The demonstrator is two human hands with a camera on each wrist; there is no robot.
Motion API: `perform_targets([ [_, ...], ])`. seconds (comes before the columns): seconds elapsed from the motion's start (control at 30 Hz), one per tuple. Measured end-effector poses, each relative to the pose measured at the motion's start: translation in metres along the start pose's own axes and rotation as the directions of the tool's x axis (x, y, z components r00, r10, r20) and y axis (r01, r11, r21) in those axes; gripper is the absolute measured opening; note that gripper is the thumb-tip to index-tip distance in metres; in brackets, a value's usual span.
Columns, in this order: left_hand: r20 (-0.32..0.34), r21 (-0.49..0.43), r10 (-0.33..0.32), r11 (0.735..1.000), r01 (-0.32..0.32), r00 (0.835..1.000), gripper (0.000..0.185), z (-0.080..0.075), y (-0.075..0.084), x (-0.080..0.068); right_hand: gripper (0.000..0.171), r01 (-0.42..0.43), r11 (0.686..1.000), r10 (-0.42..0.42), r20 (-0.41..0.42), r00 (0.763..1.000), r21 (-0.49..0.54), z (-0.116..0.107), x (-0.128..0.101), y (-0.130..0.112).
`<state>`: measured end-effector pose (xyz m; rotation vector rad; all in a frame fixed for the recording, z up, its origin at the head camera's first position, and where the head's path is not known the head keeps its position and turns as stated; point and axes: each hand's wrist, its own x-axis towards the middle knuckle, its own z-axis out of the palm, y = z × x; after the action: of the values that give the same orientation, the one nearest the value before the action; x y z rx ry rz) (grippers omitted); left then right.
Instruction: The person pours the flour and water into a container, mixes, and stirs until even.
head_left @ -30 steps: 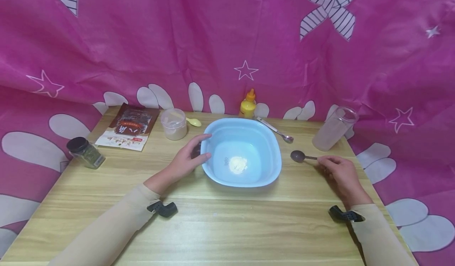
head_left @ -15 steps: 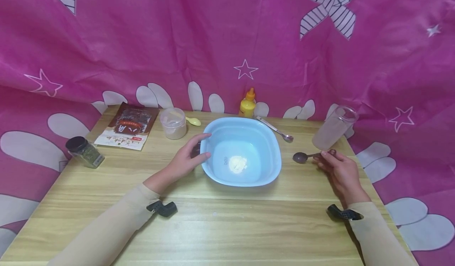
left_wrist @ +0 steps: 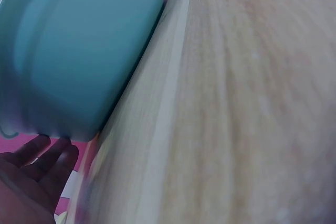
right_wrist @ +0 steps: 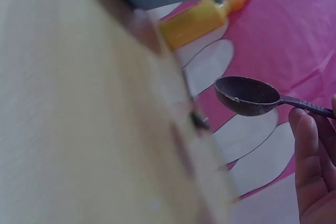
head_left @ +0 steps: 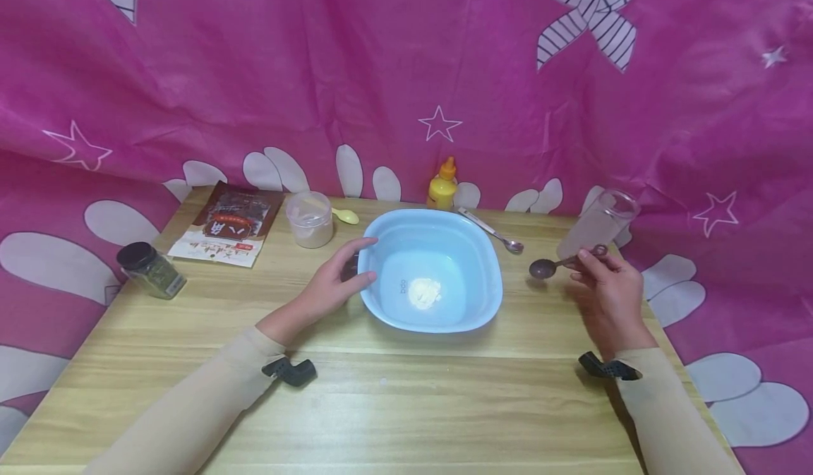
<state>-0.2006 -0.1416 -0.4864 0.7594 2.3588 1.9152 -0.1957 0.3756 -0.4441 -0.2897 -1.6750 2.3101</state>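
Note:
A light blue plastic basin (head_left: 470, 249) stands on the wooden table with a small heap of white powder (head_left: 424, 293) on its bottom. My left hand (head_left: 327, 281) holds the basin's left rim; its thumb and index finger lap over the edge. In the left wrist view, the other fingers (left_wrist: 58, 163) touch the basin's outer wall from outside. Right of the basin, my right hand (head_left: 612, 295) pinches the handle of a dark brown measuring spoon (head_left: 543, 269). The spoon is raised off the table, its bowl facing up. In the right wrist view, a little pale residue clings to the spoon's bowl (right_wrist: 247, 95).
Behind the right hand stands a frosted clear cup (head_left: 593, 224). Along the back are a metal spoon (head_left: 508, 244), a yellow squeeze bottle (head_left: 442, 189), a yellow spoon (head_left: 346, 217) and a tub of powder (head_left: 311, 224). At left lie a brown packet (head_left: 231, 224) and a black-lidded jar (head_left: 152, 270).
The right hand has lifted the measuring spoon off the table and moved it slightly away from me; more of its handle shows now. The left hand and basin have stayed put.

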Motion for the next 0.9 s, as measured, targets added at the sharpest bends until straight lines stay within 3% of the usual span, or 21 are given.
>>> perform_targets([
  [0.17, 0.0, 0.001, -0.002, 1.0, 0.002, 1.0, 0.062, 0.0, -0.002, 0.0, 0.029, 0.162, 0.986, -0.162, 0.015, 0.987, 0.037, 0.019, 0.008, -0.015],
  [0.33, -0.003, 0.011, 0.005, 1.0, -0.004, 1.0, 0.062, 0.0, -0.003, 0.0, 0.015, 0.249, 0.962, -0.257, 0.062, 0.964, 0.114, 0.047, 0.011, -0.025],
  [0.6, 0.001, 0.005, -0.012, 1.0, 0.012, 1.0, 0.063, 0.0, -0.001, 0.0, 0.017, 0.305, 0.952, -0.304, 0.207, 0.93, 0.027, 0.089, 0.008, -0.024],
  [0.77, 0.005, 0.004, -0.008, 1.0, 0.008, 1.0, 0.063, 0.0, -0.003, 0.001, 0.006, 0.313, 0.949, -0.295, 0.282, 0.913, -0.022, 0.108, 0.005, -0.021],
  [0.9, 0.002, 0.009, -0.011, 1.0, 0.011, 1.0, 0.062, -0.001, -0.003, 0.0, 0.007, 0.303, 0.95, -0.261, 0.333, 0.906, -0.078, 0.121, 0.006, -0.019],
])
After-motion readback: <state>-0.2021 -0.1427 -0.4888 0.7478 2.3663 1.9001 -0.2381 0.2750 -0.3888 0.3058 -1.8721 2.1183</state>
